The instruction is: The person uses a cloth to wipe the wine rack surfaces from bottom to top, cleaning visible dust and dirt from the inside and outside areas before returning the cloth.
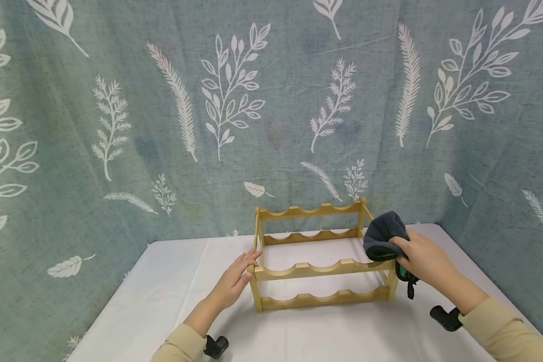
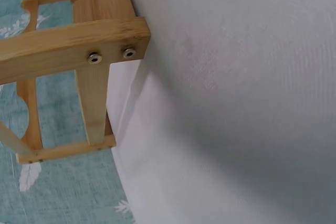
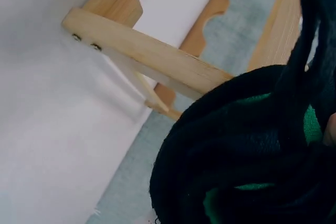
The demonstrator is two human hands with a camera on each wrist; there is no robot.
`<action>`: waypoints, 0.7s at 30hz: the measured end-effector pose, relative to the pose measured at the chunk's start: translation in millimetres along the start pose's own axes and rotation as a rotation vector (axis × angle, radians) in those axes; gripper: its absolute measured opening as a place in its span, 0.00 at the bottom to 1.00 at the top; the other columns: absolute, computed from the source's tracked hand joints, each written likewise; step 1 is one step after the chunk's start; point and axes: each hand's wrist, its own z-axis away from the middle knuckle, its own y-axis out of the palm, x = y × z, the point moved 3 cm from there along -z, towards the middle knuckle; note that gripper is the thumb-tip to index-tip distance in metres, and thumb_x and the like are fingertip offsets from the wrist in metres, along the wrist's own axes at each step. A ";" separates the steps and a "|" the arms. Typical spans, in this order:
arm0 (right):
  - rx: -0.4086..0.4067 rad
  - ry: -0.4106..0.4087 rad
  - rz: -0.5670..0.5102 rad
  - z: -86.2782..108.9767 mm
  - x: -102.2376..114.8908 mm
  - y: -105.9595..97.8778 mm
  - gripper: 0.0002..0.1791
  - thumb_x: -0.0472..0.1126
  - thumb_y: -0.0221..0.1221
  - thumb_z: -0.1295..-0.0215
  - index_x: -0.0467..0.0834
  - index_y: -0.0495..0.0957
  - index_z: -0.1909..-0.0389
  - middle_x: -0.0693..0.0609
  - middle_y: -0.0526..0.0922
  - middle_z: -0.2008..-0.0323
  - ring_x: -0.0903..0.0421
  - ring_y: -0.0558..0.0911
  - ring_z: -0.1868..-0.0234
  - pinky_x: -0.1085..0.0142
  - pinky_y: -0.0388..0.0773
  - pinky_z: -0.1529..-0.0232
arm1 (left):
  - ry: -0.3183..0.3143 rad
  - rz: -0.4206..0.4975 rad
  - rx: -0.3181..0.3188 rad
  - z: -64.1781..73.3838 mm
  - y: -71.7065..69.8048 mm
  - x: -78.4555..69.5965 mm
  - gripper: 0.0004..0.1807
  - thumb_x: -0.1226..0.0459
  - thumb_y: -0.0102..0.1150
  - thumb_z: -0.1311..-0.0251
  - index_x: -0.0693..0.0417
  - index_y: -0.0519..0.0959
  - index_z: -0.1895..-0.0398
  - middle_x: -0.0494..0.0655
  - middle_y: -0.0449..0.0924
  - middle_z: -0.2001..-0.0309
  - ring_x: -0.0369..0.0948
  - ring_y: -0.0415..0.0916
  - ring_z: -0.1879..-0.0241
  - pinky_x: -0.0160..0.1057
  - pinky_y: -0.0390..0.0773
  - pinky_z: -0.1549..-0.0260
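A light wooden two-tier rack (image 1: 321, 270) with scalloped rails stands upright on the white-covered table. My left hand (image 1: 233, 281) touches its front left corner, the fingers fairly straight at the top of the post. In the left wrist view a corner of the rack (image 2: 79, 45) shows, but not the hand. At the front right corner, my right hand (image 1: 427, 256) grips a bunched dark grey cloth (image 1: 384, 234) with green on its other side. The cloth (image 3: 226, 150) has a dark loop and covers part of the rack's upper side bar in the right wrist view.
The white tablecloth (image 1: 172, 281) lies under and around the rack. A teal curtain (image 1: 280, 125) with white leaf prints hangs behind and at both sides. Black wrist devices (image 1: 445, 318) show beneath both forearms.
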 end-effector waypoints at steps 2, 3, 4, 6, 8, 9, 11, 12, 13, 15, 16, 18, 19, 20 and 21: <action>0.011 0.009 -0.017 -2.5 -0.1 1.0 0.17 0.35 0.65 0.50 0.42 0.77 0.57 0.43 0.72 0.70 0.53 0.71 0.75 0.63 0.67 0.82 | -0.023 0.003 0.013 1.4 -1.7 -0.6 0.07 0.66 0.45 0.34 0.53 0.70 0.56 0.60 0.65 0.38 0.58 0.56 0.35 0.34 0.47 0.33; 0.021 0.013 -0.029 -3.5 -0.5 0.9 0.17 0.35 0.65 0.50 0.42 0.77 0.57 0.43 0.73 0.70 0.52 0.72 0.74 0.63 0.67 0.82 | -0.037 0.007 0.019 1.8 -2.4 -0.8 0.07 0.67 0.45 0.35 0.53 0.71 0.56 0.59 0.65 0.38 0.57 0.56 0.35 0.37 0.50 0.33; 0.030 0.012 -0.042 -4.5 -0.5 -0.1 0.17 0.35 0.64 0.50 0.41 0.77 0.57 0.43 0.73 0.69 0.52 0.72 0.74 0.63 0.67 0.81 | -0.051 0.011 0.023 2.0 -3.0 -1.1 0.07 0.67 0.45 0.35 0.52 0.71 0.56 0.59 0.65 0.37 0.57 0.55 0.35 0.40 0.52 0.34; 0.042 0.002 -0.065 -4.9 -0.3 -4.9 0.17 0.34 0.64 0.50 0.41 0.77 0.56 0.43 0.73 0.69 0.53 0.71 0.75 0.64 0.65 0.81 | -0.072 0.028 0.029 2.1 -2.9 -1.6 0.09 0.69 0.46 0.36 0.51 0.71 0.55 0.58 0.65 0.37 0.57 0.55 0.35 0.46 0.56 0.36; 0.001 -0.028 -0.083 -2.9 3.7 -15.0 0.17 0.33 0.64 0.50 0.42 0.77 0.57 0.45 0.72 0.70 0.56 0.69 0.78 0.67 0.63 0.82 | -0.082 0.036 0.036 2.6 -1.7 -2.1 0.10 0.70 0.46 0.37 0.50 0.71 0.55 0.57 0.65 0.37 0.58 0.55 0.35 0.49 0.57 0.37; -0.033 -0.052 -0.087 -1.2 8.6 -22.3 0.18 0.33 0.64 0.51 0.43 0.77 0.57 0.46 0.72 0.71 0.57 0.67 0.79 0.68 0.62 0.82 | -0.087 0.042 0.038 3.2 -1.3 -2.4 0.11 0.70 0.46 0.37 0.50 0.71 0.54 0.57 0.65 0.37 0.58 0.55 0.35 0.49 0.57 0.37; -0.146 -0.127 -0.094 3.4 25.7 -38.6 0.19 0.32 0.66 0.55 0.45 0.77 0.58 0.50 0.70 0.74 0.60 0.63 0.81 0.69 0.58 0.83 | -0.090 0.059 0.037 4.3 -1.2 -3.3 0.12 0.72 0.46 0.38 0.50 0.72 0.54 0.59 0.65 0.37 0.58 0.54 0.35 0.47 0.57 0.36; -0.207 -0.174 -0.100 6.4 37.6 -45.7 0.20 0.32 0.66 0.57 0.47 0.77 0.59 0.51 0.70 0.74 0.61 0.63 0.81 0.70 0.58 0.83 | -0.088 0.062 0.036 4.5 -1.5 -3.7 0.12 0.72 0.46 0.38 0.50 0.72 0.54 0.59 0.65 0.38 0.58 0.54 0.35 0.45 0.56 0.36; -0.266 -0.229 -0.104 9.6 51.6 -50.9 0.20 0.32 0.66 0.59 0.48 0.78 0.60 0.52 0.71 0.73 0.62 0.63 0.81 0.70 0.59 0.83 | -0.082 0.064 0.032 4.7 -2.0 -3.8 0.13 0.73 0.46 0.38 0.51 0.72 0.54 0.60 0.65 0.38 0.58 0.55 0.35 0.44 0.56 0.36; -0.293 -0.349 -0.150 15.1 82.6 -52.7 0.21 0.34 0.67 0.61 0.52 0.77 0.61 0.55 0.71 0.73 0.64 0.64 0.79 0.72 0.60 0.82 | -0.077 0.078 0.023 4.1 -3.3 -4.1 0.13 0.74 0.46 0.39 0.52 0.72 0.54 0.61 0.65 0.38 0.58 0.55 0.35 0.42 0.55 0.35; -0.267 -0.413 -0.182 17.0 98.5 -48.4 0.21 0.34 0.67 0.61 0.53 0.77 0.61 0.56 0.71 0.72 0.65 0.64 0.79 0.73 0.61 0.82 | -0.075 0.083 0.020 3.5 -4.0 -4.1 0.13 0.75 0.46 0.39 0.52 0.72 0.54 0.61 0.65 0.38 0.58 0.55 0.35 0.42 0.55 0.35; -0.137 -0.524 -0.247 18.4 126.9 -29.3 0.21 0.36 0.65 0.58 0.55 0.76 0.60 0.59 0.71 0.72 0.67 0.64 0.78 0.75 0.61 0.81 | -0.073 0.083 0.019 2.3 -4.7 -4.2 0.13 0.75 0.46 0.38 0.52 0.72 0.54 0.60 0.65 0.38 0.58 0.55 0.35 0.42 0.56 0.35; -0.043 -0.560 -0.268 17.5 139.2 -16.8 0.21 0.38 0.65 0.55 0.56 0.75 0.58 0.59 0.72 0.71 0.67 0.66 0.77 0.76 0.63 0.80 | -0.075 0.086 0.018 1.5 -4.8 -4.1 0.13 0.74 0.46 0.38 0.52 0.72 0.54 0.60 0.65 0.38 0.59 0.55 0.35 0.42 0.56 0.35; 0.061 -0.578 -0.286 15.7 149.7 -2.7 0.22 0.39 0.64 0.53 0.57 0.74 0.55 0.60 0.73 0.71 0.68 0.67 0.76 0.76 0.63 0.80 | -0.082 0.088 0.021 0.6 -4.7 -4.3 0.13 0.74 0.46 0.38 0.52 0.72 0.54 0.59 0.65 0.37 0.58 0.54 0.35 0.42 0.56 0.35; 0.149 -0.587 -0.289 13.2 158.5 11.9 0.24 0.39 0.63 0.52 0.58 0.73 0.51 0.59 0.75 0.69 0.67 0.69 0.75 0.76 0.65 0.79 | -0.086 0.088 0.025 -0.4 -4.5 -4.6 0.12 0.73 0.45 0.37 0.52 0.72 0.54 0.58 0.65 0.37 0.58 0.54 0.35 0.43 0.56 0.36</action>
